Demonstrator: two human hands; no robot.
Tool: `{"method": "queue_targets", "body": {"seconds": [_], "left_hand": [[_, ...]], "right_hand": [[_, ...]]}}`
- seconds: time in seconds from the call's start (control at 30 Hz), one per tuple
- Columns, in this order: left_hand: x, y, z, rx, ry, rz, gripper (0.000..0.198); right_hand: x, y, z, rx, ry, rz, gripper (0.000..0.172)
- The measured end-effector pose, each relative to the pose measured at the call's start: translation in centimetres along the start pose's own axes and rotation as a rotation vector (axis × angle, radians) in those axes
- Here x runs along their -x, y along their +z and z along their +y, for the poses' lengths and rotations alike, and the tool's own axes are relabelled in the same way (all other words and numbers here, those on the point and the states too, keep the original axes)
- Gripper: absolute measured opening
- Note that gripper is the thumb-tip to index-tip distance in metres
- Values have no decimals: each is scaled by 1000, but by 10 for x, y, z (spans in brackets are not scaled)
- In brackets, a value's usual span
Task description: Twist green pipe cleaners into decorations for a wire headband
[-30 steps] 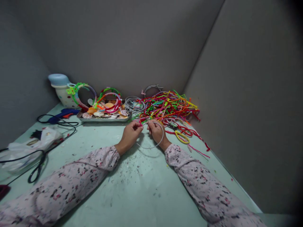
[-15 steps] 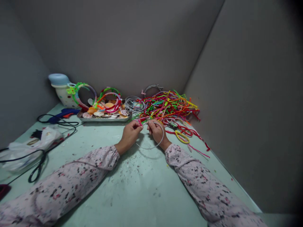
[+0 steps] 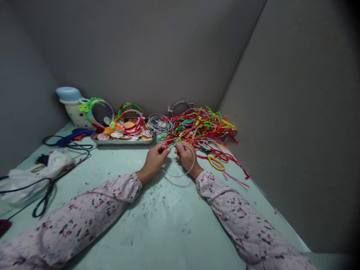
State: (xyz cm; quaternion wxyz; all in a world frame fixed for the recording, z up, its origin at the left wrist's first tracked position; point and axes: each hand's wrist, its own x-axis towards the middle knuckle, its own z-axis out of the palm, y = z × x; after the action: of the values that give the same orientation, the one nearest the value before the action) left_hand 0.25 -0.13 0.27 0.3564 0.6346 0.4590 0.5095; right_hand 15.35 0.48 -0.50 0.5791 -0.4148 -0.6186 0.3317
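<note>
A thin pale-grey wire ring (image 3: 177, 176) hangs in an open loop between my hands, just above the table. My right hand (image 3: 188, 160) is closed on it, thumb and fingers pinching the wire near its top. Close by on the left, my left hand (image 3: 153, 161) pinches the wire's end together with a bit of pink fuzzy pipe cleaner (image 3: 167, 146). The fingertips of the two hands are a small gap apart. Right behind them spreads a tangled heap of coloured pipe cleaners (image 3: 202, 122). Scissors with a yellow handle (image 3: 216, 163) lie to the right of my right hand.
Behind stands a metal tray (image 3: 123, 142) of seashells, with fuzzy-wrapped hoops (image 3: 101, 101) on and beside it. Coiled grey wire (image 3: 159, 123) lies between tray and heap. To the left are a blue-lidded cup (image 3: 73, 108), a blue glue gun (image 3: 70, 137), black cable (image 3: 52, 183) and a plastic bag (image 3: 25, 183).
</note>
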Motion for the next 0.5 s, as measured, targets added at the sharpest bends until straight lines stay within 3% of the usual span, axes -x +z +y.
{"method": "queue_targets", "body": {"seconds": [0.17,0.5], "left_hand": [[0,-1,2,69,-28,-1,25],[-3,0,4,452,-303,-58,21]], "right_hand": [[0,1,2,-43,-3,-13,32],[1,0,8,-70,-57,-60,29]]}}
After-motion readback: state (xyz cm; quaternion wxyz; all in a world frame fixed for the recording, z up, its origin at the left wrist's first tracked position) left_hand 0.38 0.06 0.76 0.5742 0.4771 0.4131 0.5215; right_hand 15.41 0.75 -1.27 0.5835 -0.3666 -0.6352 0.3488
